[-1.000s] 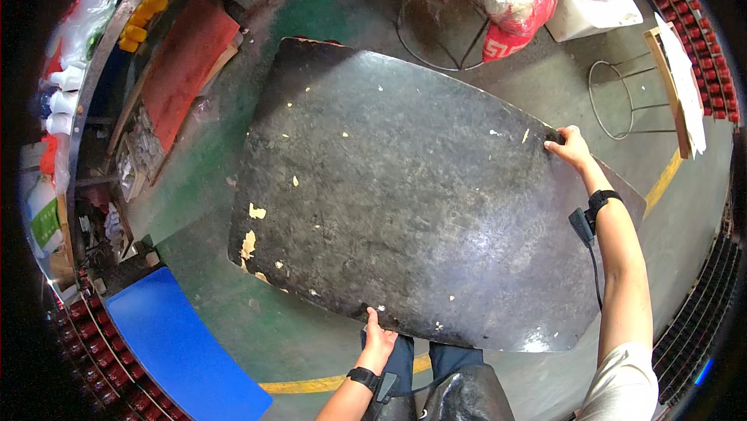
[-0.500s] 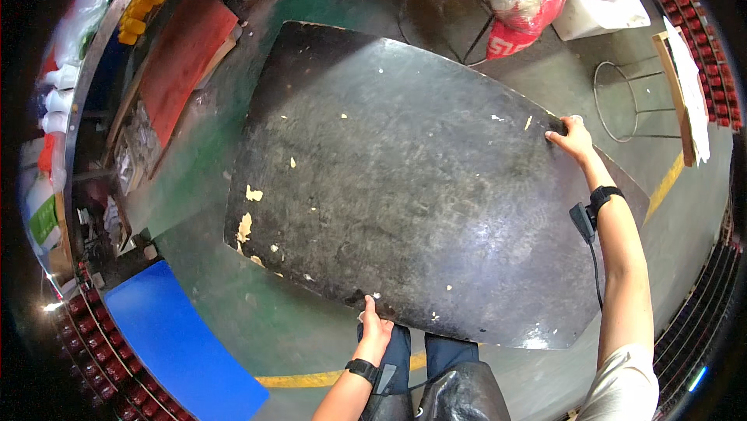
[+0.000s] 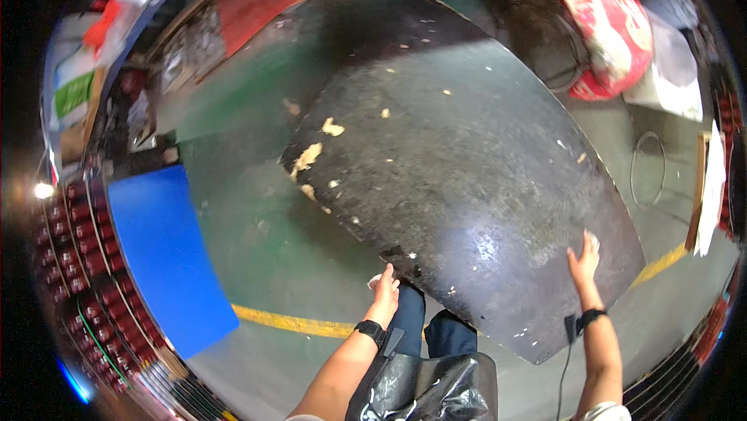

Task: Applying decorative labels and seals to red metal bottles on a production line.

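Observation:
A large dark board (image 3: 459, 156), its surface scuffed and its pale core showing through chips at the left corner, lies slantwise in front of me. What bears it underneath is hidden. My right hand (image 3: 585, 264) hovers over or lightly touches the right part of its top, thumb and fingers apart. At the near left edge is my left hand (image 3: 384, 296), thumb up and fingers loosely bent, seemingly just off the board. Something whitish shows at the fingertips of both hands.
A blue panel (image 3: 171, 257) is at the left beside racks of dark red items (image 3: 85, 265). A red board (image 3: 272, 1) leans at the far left. Far right are a red wrapped sack (image 3: 607, 32), a white bin (image 3: 669, 71) and a wire ring (image 3: 647, 168). A yellow line (image 3: 296, 321) crosses the floor.
The board has turned clockwise in view. My right hand has left its far right edge and come nearer, over the top. My left hand's grip on the near edge has loosened. My view has swung left.

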Tool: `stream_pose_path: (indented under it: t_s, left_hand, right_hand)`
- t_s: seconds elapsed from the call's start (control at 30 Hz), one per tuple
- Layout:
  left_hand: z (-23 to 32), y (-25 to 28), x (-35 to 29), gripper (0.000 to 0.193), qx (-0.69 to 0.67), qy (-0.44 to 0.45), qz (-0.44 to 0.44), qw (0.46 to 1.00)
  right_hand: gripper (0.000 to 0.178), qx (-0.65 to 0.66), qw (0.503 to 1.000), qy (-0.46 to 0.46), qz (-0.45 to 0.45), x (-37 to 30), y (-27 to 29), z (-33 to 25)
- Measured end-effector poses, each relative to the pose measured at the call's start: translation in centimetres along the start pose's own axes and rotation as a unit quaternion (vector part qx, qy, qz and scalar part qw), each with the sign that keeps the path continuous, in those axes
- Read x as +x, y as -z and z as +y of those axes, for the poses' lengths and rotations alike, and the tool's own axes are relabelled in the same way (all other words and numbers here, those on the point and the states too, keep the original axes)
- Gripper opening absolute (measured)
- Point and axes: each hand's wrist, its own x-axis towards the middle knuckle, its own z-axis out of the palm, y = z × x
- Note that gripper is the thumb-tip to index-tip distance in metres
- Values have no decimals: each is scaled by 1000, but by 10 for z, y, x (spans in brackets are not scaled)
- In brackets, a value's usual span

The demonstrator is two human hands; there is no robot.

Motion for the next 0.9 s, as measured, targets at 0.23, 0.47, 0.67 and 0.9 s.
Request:
stream_pose_path:
  t_s: [0.23,0.47,0.67,0.9]
  left_hand:
    - [55,3,-2,88,1,-134,32,990]
    - [185,11,29,71,168,-352,114,914]
    - [236,16,47,70,141,-325,122,927]
    - [253,-2,87,57,76,-281,-19,957]
  right_hand:
    - [52,174,963,-79,-189,-96,15,-61]
    - [36,161,942,-151,-253,-189,91,-47]
    - [23,91,954,-51,-282,-261,171,-26]
    - [25,141,866,-258,-404,-262,214,-125]
